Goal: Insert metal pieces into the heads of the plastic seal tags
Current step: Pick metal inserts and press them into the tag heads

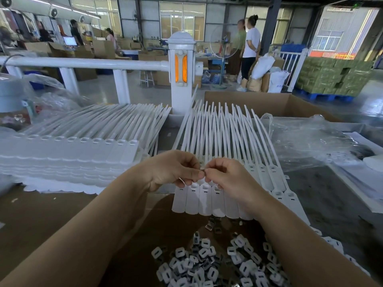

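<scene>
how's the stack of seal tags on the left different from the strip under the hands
The left stack of seal tags is many layers deep; the strip of seal tags under the hands looks a single layer. The stack lies untouched, while the left hand and right hand meet, fingers pinched, over the strip's heads. The stack's tails lie flat; the strip's curve upward. Both are white plastic, joined side by side.

Your worktop [331, 195] is dark grey. Brown cardboard sheet [41, 214] lower left carries stacked seal tags [68, 154]; tag row [209, 199] centre; metal pieces [207, 264] bottom centre; clear plastic [306, 141] right.
</scene>
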